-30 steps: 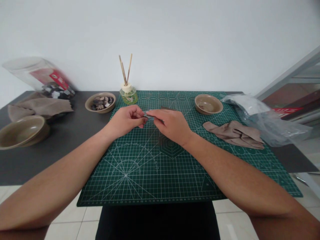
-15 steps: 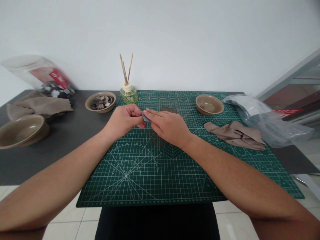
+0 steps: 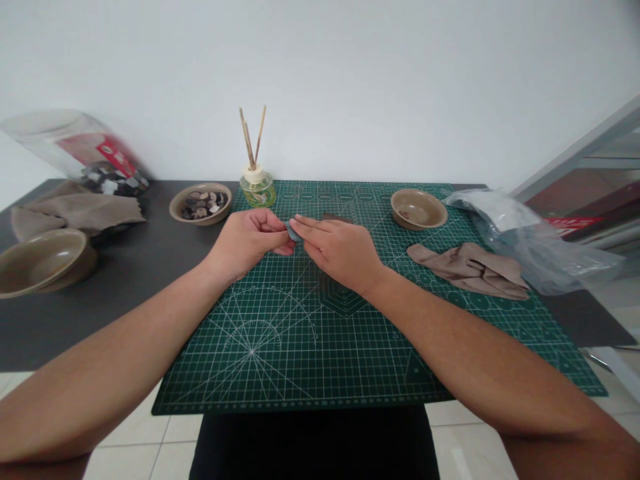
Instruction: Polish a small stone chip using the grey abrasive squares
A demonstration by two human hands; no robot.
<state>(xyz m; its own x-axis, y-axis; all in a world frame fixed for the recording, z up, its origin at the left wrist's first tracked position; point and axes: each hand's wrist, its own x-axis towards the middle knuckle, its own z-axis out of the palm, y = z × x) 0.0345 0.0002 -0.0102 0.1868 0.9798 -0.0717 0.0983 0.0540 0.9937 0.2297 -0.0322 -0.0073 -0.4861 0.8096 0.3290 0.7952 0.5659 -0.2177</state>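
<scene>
My left hand (image 3: pixel 253 241) is closed in a pinch around a small blue-grey flat piece (image 3: pixel 293 232), above the green cutting mat (image 3: pixel 280 320). From the other side, the fingers of my right hand (image 3: pixel 343 253) press together on the same piece, thumb below. The fingers cover much of it, so its exact kind cannot be made out. Just behind my right hand lies a dark brown flat piece (image 3: pixel 338 217), partly hidden by that hand.
Left of the mat stand a bowl of dark and pale pieces (image 3: pixel 201 204), a bigger bowl (image 3: pixel 45 261), a brown cloth (image 3: pixel 83 212) and a clear bag (image 3: pixel 103 150). A reed diffuser (image 3: pixel 257 187) is behind my left hand. Rightward are another bowl (image 3: pixel 419 209), crumpled cloth (image 3: pixel 470 268) and plastic bag (image 3: pixel 545 250).
The blue-grey piece and my right fingertips have shifted very slightly to the right and up. Both hands keep their grip, and the surroundings stay put.
</scene>
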